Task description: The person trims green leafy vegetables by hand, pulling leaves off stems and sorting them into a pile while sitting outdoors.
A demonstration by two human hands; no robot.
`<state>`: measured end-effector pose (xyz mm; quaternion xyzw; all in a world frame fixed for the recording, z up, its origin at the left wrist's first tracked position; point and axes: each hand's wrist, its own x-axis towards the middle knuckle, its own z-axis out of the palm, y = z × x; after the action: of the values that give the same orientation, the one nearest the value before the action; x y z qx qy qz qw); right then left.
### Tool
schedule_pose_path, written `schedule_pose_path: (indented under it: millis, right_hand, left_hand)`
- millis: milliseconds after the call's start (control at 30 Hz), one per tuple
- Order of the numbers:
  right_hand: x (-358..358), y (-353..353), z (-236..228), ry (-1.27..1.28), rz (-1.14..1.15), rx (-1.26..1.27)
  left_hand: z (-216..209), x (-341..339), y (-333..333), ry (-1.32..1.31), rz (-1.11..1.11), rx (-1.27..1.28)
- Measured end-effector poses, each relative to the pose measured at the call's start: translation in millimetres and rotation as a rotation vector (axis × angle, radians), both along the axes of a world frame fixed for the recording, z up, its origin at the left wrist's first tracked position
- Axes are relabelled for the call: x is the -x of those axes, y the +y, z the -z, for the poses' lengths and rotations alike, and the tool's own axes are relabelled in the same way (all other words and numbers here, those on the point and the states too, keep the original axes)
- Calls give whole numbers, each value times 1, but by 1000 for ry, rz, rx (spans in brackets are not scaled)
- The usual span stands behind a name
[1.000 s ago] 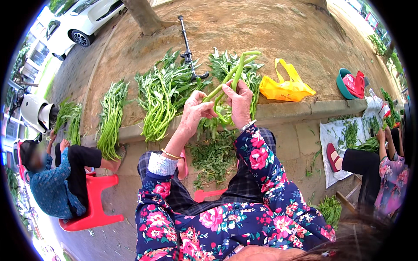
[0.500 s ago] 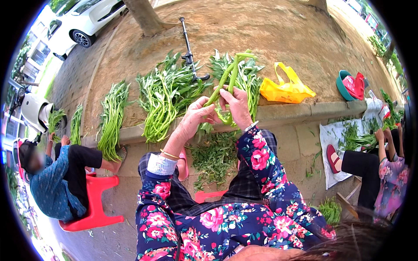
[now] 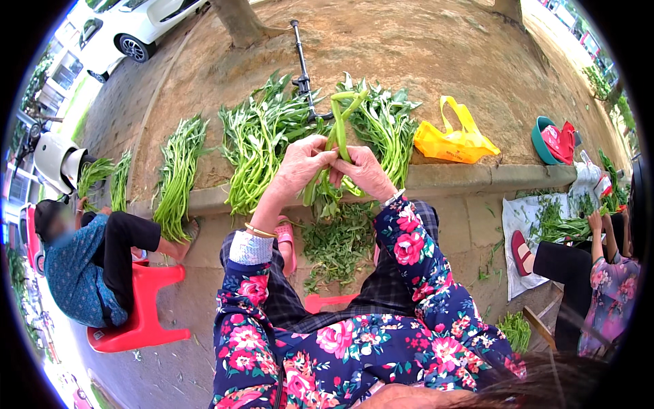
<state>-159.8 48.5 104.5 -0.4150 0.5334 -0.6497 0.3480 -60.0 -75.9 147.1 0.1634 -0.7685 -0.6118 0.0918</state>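
Between my two hands, long green water spinach stems stand up, bent over at the top. My left hand pinches them from the left, fingers closed. Pressed close beside it, my right hand grips the same stems, and its fingertips are partly hidden. Just beyond my hands, a large leafy bunch of water spinach lies over the kerb, with another bunch to its right. Below my hands, a heap of plucked leaves covers the ground between my feet.
A black walking stick lies on the dirt. Right of it are a yellow bag and a green basin. At left a person sits on a red stool; at right another works over a white sheet. The kerb runs across.
Both hands have drawn closer together and slightly lower. The stems' bent top has shifted left and down. The view has moved slightly.
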Motion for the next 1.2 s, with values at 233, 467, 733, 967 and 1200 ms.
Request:
schedule_pose_path:
  millis: [233, 467, 733, 967, 1200]
  right_hand:
    - [1, -5, 4, 189, 106, -133]
    - [0, 0, -5, 302, 188, -147]
    - [4, 0, 2, 177, 160, -123]
    - [7, -5, 6, 95, 89, -121]
    - [2, -8, 7, 31, 145, -129]
  left_hand:
    - [17, 7, 6, 83, -173, 199]
    - [25, 12, 13, 163, -224, 453]
    - [23, 14, 10, 58, -175, 232]
    - [29, 11, 7, 116, -161, 265]
    - [37, 14, 12, 111, -228, 599]
